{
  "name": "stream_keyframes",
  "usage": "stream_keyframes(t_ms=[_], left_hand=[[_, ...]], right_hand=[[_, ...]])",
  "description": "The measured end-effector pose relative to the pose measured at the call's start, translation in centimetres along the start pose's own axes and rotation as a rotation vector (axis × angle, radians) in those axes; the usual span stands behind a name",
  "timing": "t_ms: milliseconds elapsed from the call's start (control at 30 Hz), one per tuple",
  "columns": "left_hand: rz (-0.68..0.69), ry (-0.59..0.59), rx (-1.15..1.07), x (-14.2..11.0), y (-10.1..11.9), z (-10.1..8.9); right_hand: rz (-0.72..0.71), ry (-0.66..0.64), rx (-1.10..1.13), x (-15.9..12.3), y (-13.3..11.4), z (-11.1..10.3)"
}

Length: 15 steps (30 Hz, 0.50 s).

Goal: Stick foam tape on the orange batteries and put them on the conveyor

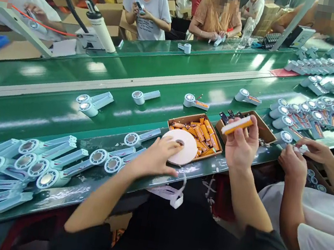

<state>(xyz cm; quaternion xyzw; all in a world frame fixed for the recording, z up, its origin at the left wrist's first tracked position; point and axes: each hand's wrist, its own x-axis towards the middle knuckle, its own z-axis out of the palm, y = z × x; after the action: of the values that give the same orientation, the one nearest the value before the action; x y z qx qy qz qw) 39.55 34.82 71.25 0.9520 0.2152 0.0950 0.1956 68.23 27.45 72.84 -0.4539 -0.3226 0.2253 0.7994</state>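
Note:
My right hand is raised above the near edge of the bench and pinches an orange battery with a white strip along its top. Lying over the left side of a white tape roll, my left hand has its fingers spread and its thumb apart. The roll leans on an open cardboard box full of orange batteries. A loose white strip hangs below the roll over the bench edge. Just left of my left hand lie pale blue fan bodies with handles.
A green conveyor runs behind the bench, with a few fan bodies spaced along it. Many more are grouped at left and right. A second box stands behind my right hand. On my right, a co-worker's hands work close by; other people sit opposite.

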Motion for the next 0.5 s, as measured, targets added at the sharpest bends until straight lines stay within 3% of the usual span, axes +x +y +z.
stream_keyframes(t_ms=[33, 67, 167, 233, 300, 400, 500], left_hand=[[-0.001, -0.072, -0.042, 2.0, -2.4, -1.6], [-0.098, -0.067, -0.045, 3.9, -4.8, -3.2], [-0.496, 0.09, 0.122, 8.6, -12.0, -7.2], [-0.637, 0.144, 0.214, 10.4, -16.0, -8.8], [-0.677, 0.122, 0.245, 11.3, -19.0, -9.2], [-0.632, 0.032, 0.244, 12.3, -21.8, -8.2], [-0.532, -0.067, 0.211, 13.6, -23.0, -6.6]], right_hand=[[0.022, -0.02, 0.005, -1.1, 0.0, -0.4], [0.042, -0.022, 0.015, -2.2, 0.1, -0.9], [0.126, -0.01, 0.027, -4.8, 0.4, -3.0], [0.189, -0.02, -0.002, -5.7, 0.5, -4.5], [0.236, -0.038, -0.051, -5.9, 0.2, -6.0], [0.255, -0.069, -0.118, -4.8, -0.7, -7.2], [0.193, -0.141, -0.171, -1.2, -1.0, -5.1]])
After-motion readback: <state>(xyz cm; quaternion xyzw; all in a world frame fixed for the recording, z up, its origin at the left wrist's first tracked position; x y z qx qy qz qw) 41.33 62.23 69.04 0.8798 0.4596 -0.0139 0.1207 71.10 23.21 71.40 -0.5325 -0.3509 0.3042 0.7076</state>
